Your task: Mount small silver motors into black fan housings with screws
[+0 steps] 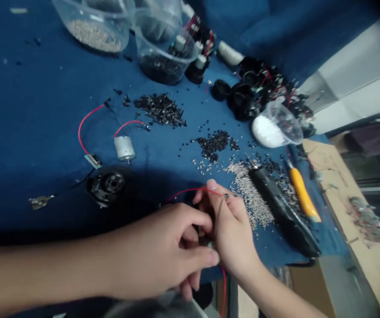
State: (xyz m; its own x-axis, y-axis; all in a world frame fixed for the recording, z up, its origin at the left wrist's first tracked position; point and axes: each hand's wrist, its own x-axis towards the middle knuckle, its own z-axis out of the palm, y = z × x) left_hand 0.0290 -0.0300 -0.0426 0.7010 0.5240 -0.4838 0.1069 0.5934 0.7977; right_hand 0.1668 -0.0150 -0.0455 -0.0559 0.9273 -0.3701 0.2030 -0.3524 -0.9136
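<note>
My left hand [158, 249] and my right hand [231, 221] meet at the near edge of the blue cloth, fingers closed around one small part that they mostly hide. A red wire [190, 190] loops from it over my right hand, ending in a small metal terminal [228, 195]. Another red wire [224, 282] hangs below. Between my left thumb and index finger a bit of metal shows. Left of the hands lie a black round housing [110, 185], a small circuit board [93, 161] on a red wire, and a silver motor [124, 148] with its own wire.
Piles of black screws [160, 109], small black screws [214, 143] and silver screws [251, 192] lie beyond the hands. A black electric screwdriver [283, 210] and a yellow-handled tool [304, 194] lie to the right. Clear tubs [166, 66] and black wired assemblies [249, 88] stand behind.
</note>
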